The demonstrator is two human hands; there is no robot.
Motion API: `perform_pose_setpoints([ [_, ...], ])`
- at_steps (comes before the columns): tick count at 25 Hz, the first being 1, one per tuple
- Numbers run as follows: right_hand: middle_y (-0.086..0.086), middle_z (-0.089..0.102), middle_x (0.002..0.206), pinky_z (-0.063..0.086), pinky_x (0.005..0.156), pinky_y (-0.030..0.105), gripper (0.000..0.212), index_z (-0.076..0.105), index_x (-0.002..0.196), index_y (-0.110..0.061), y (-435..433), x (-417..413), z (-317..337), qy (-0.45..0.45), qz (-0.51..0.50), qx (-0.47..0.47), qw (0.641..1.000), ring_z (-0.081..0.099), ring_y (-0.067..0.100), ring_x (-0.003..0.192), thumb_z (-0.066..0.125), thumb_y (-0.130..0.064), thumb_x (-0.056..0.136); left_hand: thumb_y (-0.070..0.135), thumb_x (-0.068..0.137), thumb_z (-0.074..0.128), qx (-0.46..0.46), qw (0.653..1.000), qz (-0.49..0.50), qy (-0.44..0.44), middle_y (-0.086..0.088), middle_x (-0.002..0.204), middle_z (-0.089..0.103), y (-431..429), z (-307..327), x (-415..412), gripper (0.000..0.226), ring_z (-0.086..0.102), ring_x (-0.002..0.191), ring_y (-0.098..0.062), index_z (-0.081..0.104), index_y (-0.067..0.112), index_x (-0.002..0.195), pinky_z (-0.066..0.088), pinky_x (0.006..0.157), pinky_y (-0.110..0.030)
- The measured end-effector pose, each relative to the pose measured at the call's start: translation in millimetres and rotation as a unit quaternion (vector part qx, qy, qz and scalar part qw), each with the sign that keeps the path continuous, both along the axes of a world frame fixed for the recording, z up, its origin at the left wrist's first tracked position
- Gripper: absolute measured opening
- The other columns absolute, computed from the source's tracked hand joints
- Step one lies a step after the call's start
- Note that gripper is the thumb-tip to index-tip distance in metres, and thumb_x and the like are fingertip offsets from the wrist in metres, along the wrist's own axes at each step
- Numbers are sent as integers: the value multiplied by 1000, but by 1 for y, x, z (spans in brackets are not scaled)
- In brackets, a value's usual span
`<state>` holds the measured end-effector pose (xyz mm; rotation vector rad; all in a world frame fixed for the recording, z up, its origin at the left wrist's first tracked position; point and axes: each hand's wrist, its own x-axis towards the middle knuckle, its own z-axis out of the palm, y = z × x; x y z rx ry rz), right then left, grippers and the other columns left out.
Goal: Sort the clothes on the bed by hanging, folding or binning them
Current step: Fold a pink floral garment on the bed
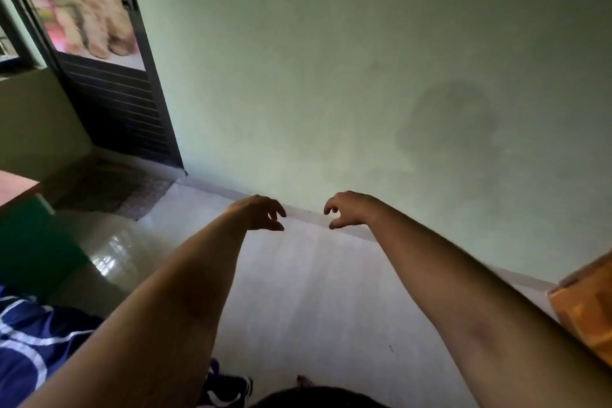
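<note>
Item: two bare arms, stretched forward above a pale floor [314, 291], toward a green-tinted wall [331, 76].

Left hand [261, 214]: fingers loosely curled, thumb and forefinger tips near each other; nothing is seen between them; nothing is held.

Right hand [347, 209]: likewise loosely curled, thumb apart from the fingers; nothing is held; the two hands are kept near each other, not touching.

Task material: a blue-and-white cloth [33, 334] is seen bunched at the lower left, under the left forearm and well apart from both hands; whether it is a garment or bedding cannot be told; a dark cloth [228, 387] with a white stripe lies at the bottom edge; the bed itself cannot be made out.

Handling, as judged: soft, light, limp; likely to sag and slide if gathered in the middle; best taken at a hem, shoulder seam or waistband, one hand to each corner, so that it is spread flat.

Surroundings: a dark door [126, 103] at the left; a mat [116, 189] at its foot; an orange box [586, 308] at the right edge.
</note>
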<state>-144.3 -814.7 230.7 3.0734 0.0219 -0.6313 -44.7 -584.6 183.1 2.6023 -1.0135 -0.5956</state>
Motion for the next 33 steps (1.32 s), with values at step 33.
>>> perform_pose_setpoints([
  [33,0,63,120,49,93,34,40,62,121,-22,428,655,-58,62,390,62,916,59,21,110,67,-37,84,44,84,67,41,888,456,35,11,114,66,406,-36,412,40,60,94,-10,60,32,122,49,86,-25],
])
